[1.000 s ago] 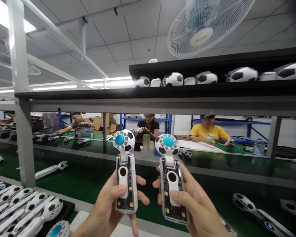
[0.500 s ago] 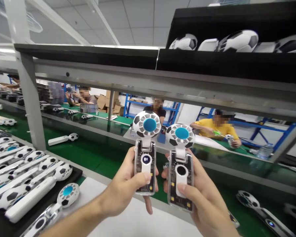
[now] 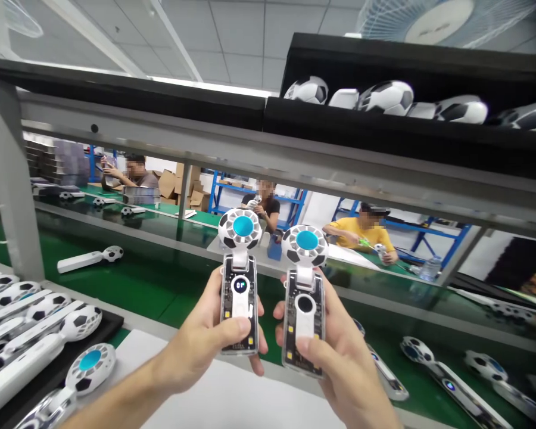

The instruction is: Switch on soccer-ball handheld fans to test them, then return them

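Fans in hands, fan-filled black tray

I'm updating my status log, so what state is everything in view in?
Left hand: closed around left fan.
Right hand: closed around right fan.
Left fan: head up, display lit.
Right fan: head up, display dark.
Tray fans: lying side by side.
Lower-right fans: lying down, at least one display lit.
Big fan: cannot tell if spinning.
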`<state>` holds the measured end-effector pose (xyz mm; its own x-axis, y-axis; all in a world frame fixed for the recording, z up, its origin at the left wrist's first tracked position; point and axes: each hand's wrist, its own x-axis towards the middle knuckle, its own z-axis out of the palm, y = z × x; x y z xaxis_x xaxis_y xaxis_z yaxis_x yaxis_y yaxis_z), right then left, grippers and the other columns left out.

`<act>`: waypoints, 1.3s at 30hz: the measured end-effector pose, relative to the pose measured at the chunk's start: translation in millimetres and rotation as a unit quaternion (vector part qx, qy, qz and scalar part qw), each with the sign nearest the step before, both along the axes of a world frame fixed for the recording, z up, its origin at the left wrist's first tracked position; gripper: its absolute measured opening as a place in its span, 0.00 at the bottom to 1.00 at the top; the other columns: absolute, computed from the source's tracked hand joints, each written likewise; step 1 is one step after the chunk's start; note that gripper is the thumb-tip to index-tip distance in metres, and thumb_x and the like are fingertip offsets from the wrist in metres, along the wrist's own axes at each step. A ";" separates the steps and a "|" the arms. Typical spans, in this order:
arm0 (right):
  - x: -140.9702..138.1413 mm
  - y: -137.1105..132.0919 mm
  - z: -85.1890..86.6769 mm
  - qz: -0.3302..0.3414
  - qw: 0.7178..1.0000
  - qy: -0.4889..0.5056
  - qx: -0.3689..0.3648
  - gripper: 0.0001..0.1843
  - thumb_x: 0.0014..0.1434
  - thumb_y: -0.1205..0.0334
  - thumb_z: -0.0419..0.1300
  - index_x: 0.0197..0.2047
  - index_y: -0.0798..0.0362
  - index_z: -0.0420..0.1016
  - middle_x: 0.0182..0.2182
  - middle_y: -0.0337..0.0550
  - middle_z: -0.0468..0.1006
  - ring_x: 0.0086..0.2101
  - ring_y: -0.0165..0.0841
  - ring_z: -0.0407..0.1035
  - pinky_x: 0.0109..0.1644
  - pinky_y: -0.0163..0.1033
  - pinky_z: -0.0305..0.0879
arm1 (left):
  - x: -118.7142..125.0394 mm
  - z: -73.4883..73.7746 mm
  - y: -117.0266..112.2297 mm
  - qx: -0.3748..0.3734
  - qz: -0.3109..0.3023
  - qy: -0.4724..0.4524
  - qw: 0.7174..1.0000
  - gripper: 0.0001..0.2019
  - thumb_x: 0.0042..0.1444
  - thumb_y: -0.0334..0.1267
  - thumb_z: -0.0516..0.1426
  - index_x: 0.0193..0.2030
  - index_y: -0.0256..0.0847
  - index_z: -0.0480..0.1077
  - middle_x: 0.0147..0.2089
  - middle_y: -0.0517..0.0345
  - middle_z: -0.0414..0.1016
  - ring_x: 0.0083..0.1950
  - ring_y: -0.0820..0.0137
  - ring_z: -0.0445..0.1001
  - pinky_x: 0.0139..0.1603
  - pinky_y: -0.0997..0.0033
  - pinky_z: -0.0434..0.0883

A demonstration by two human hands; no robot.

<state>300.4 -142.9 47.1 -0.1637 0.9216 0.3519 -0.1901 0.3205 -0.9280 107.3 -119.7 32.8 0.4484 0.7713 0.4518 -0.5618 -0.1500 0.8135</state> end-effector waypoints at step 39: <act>-9.8 -8.1 2.9 -0.092 0.996 0.003 -0.018 0.47 0.55 0.60 0.62 0.72 0.41 0.43 0.39 0.42 0.78 0.32 0.38 0.71 0.35 0.41 0.66 | -1.5 -4.0 -2.6 0.028 0.057 0.026 0.998 0.16 0.61 0.43 0.60 0.50 0.46 0.60 0.46 0.57 0.73 0.38 0.65 0.80 0.37 0.65 0.75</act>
